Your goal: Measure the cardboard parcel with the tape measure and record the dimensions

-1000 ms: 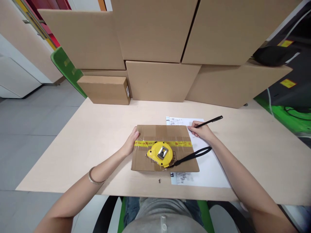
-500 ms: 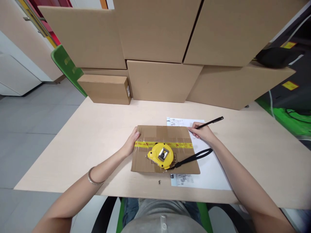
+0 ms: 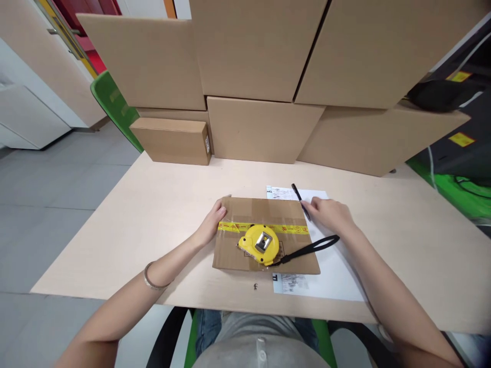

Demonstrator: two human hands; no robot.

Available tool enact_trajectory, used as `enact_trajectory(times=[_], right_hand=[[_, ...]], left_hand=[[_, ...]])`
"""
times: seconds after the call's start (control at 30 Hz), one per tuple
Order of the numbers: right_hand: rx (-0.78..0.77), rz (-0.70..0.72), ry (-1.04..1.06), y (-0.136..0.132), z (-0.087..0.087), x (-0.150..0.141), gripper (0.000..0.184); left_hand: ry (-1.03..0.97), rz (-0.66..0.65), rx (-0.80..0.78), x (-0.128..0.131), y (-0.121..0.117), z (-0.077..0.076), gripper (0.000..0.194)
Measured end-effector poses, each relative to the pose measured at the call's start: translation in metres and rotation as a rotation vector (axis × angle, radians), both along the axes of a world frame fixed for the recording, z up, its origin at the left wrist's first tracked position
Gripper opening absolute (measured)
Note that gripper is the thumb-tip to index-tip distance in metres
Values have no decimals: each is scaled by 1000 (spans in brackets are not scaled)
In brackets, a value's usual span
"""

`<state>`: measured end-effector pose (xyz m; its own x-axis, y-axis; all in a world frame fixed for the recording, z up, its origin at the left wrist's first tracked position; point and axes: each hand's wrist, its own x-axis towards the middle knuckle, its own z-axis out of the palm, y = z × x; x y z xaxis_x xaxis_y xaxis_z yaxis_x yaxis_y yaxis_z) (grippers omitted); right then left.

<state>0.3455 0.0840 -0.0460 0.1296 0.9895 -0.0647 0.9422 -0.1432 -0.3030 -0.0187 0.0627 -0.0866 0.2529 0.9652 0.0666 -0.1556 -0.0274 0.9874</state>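
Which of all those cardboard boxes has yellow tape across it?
The flat box under the tape measure; the left hand touches it. The stacked ones behind are plain.

A single view comes from a camera worn on the person's head, looking forward and steeply down over a light wooden table [image 3: 153, 204]. It sits close above the work: both forearms enter from the bottom corners, and the person's lap shows at the bottom edge. The flat cardboard parcel [image 3: 264, 230] lies near the middle of the picture. Farther off, stacked cardboard boxes [image 3: 261, 51] fill the top, with grey floor at the left. The wide lens bends straight edges towards the borders.
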Motion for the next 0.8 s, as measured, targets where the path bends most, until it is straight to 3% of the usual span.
enact_trajectory(times=[0.13, 0.2, 0.27, 0.37, 0.47, 0.6, 0.7, 0.8], right_hand=[[231, 13, 60, -29, 41, -17, 36], [285, 177, 157, -50, 59, -38, 44], [316, 446, 238, -70, 69, -64, 51], [303, 666, 222, -90, 69, -97, 60], [209, 698, 299, -97, 56, -110, 63], [40, 656, 596, -95, 46, -110, 64], [91, 665, 681, -83, 56, -116, 60], [89, 809, 601, -65, 76, -134, 55]], left_hand=[[66, 37, 94, -5, -4, 4, 63], [107, 17, 172, -6, -5, 6, 47], [137, -5, 219, -6, -4, 9, 35], [145, -7, 205, -4, -4, 10, 37], [101, 5, 187, -3, -5, 7, 50], [11, -13, 142, -2, -5, 2, 61], [-43, -15, 102, -1, -4, -1, 62], [-89, -7, 61, 0, -1, -4, 66]])
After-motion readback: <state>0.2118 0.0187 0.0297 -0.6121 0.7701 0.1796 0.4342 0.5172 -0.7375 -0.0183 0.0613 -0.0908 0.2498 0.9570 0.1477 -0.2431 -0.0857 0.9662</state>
